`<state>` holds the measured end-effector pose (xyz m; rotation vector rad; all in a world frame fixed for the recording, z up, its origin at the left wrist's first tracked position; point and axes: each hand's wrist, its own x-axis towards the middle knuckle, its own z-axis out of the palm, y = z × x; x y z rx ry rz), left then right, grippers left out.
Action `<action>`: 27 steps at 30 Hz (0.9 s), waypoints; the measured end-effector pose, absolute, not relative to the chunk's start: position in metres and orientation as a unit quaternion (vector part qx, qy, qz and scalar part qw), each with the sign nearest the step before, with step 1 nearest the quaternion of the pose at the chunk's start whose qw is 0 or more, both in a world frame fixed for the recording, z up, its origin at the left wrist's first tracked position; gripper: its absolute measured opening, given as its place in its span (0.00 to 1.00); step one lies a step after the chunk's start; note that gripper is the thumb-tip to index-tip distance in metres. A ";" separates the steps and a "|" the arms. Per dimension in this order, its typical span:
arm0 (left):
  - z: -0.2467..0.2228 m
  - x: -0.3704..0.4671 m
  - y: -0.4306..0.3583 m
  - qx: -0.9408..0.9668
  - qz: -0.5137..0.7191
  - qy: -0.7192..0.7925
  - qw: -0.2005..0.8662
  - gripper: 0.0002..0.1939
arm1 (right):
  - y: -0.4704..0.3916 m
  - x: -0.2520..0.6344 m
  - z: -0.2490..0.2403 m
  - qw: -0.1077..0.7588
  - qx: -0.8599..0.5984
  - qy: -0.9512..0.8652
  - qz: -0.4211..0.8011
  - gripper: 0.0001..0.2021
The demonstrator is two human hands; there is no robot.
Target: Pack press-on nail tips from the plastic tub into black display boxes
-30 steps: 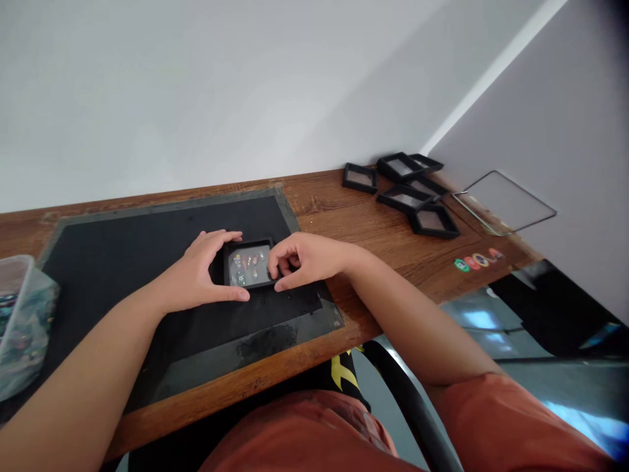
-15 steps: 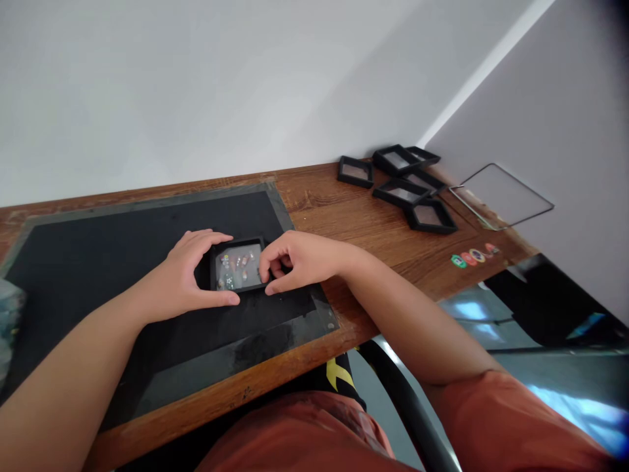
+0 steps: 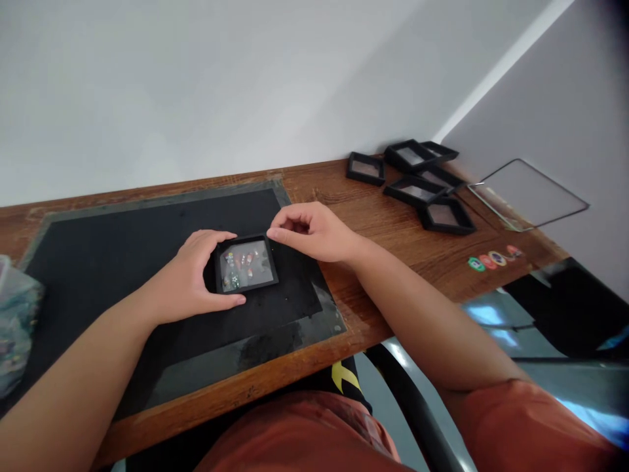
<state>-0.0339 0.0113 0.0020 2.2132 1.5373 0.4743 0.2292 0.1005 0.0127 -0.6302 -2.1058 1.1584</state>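
A small black box frame [image 3: 273,283] lies on the dark mat, several tiny shiny decorations [image 3: 240,265] scattered over its pale inner panel, mostly on the left side. My left hand [image 3: 199,278] grips the frame from the left, fingers along the far edge and thumb along the near edge. At the frame's far right corner is my right hand [image 3: 309,229], its fingers curled and thumb and fingertip pressed together. Whether anything small sits in that pinch cannot be made out.
The dark mat [image 3: 147,229] covers much of the wooden table [image 3: 334,196]. Several black frames [image 3: 447,216] lie in a loose group at the back right, near colourful round pieces [image 3: 496,259]. A thin wire rectangle [image 3: 553,183] leans by the wall. A clear plastic tub [image 3: 17,321] stands at left.
My right hand has moved from inside the frame's right side up to its far right corner. My left hand stays on the frame. The whole view has shifted slightly.
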 end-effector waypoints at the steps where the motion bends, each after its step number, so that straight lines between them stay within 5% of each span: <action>1: 0.003 -0.033 0.011 0.793 0.176 0.549 0.197 0.50 | 0.102 0.230 0.012 0.338 -0.245 -0.799 0.433 0.15; 7: 0.010 -0.031 0.006 0.775 0.260 0.560 0.134 0.51 | 0.108 0.230 0.005 0.393 -0.273 -0.774 0.415 0.19; 15: 0.007 -0.031 0.007 0.764 0.329 0.547 0.095 0.53 | 0.110 0.231 0.002 0.327 -0.316 -0.813 0.363 0.18; 27: 0.028 -0.004 -0.018 0.780 0.293 0.508 0.216 0.46 | 0.125 0.235 -0.008 0.279 -0.349 -0.824 0.349 0.23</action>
